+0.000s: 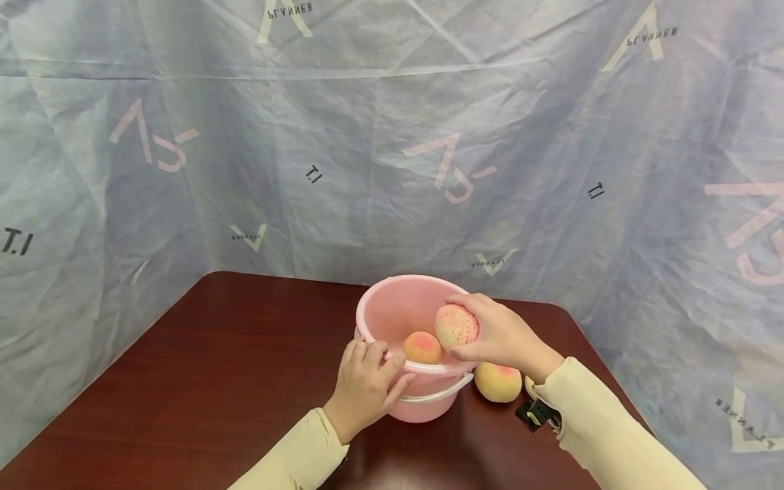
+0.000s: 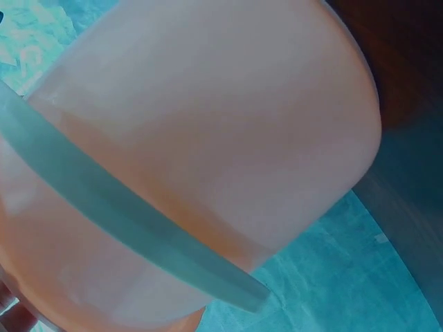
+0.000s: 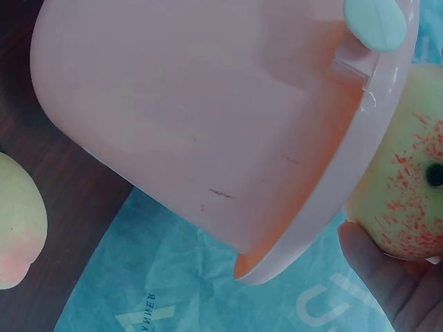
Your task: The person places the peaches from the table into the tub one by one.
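A pink bucket [image 1: 422, 410] stands on the table, its white handle [image 1: 437, 393] hanging down the near side. My left hand [image 1: 367, 384] grips the rim at the near left, fingers over the edge and thumb against the outside. Over the right part of the bucket's mouth, my right hand [image 1: 505, 337] holds a speckled pink-and-yellow peach [image 1: 456, 325] between thumb and fingers. In the right wrist view that peach [image 3: 405, 200] shows a small dark spot, beside the rim. Inside the bucket is another peach [image 1: 422, 347]. The left wrist view shows mostly bucket wall [image 2: 221, 124].
To the right of the bucket, a yellow peach [image 1: 497, 384] sits on the table below my right forearm. Another pale round fruit [image 1: 529, 386] is mostly hidden by the wrist. The dark red-brown table [image 1: 245, 354] ends at a grey printed cloth [image 1: 343, 204] behind.
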The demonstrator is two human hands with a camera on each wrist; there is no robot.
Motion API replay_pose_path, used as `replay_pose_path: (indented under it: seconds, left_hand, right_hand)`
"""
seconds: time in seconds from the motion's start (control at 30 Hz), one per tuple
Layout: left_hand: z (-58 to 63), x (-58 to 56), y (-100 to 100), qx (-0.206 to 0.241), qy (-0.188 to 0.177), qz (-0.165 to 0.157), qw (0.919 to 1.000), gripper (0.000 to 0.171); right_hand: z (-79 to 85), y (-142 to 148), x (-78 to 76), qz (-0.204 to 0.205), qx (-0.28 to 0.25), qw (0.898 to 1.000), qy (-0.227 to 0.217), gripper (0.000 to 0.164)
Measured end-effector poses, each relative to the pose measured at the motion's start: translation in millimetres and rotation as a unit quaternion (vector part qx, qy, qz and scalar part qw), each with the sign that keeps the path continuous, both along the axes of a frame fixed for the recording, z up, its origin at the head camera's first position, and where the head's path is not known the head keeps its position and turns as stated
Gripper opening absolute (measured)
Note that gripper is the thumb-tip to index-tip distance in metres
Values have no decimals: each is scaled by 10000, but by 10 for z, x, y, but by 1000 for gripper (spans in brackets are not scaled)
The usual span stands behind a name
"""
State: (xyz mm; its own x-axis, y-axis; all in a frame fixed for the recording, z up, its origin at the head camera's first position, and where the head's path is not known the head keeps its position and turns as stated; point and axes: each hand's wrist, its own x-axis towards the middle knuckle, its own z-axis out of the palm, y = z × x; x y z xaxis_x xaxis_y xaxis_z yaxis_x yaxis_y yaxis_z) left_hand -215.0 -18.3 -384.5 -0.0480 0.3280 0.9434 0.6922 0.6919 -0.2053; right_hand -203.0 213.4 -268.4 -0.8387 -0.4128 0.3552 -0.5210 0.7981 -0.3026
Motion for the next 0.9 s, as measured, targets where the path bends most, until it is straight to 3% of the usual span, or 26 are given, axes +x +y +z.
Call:
replay_pose_path:
  seconds: [0.9]
  left_hand:
    - [-20, -29, 11, 52, -30, -43, 10000, 35]
  right_hand:
    - [17, -51, -26, -26, 79, 10000, 18, 69]
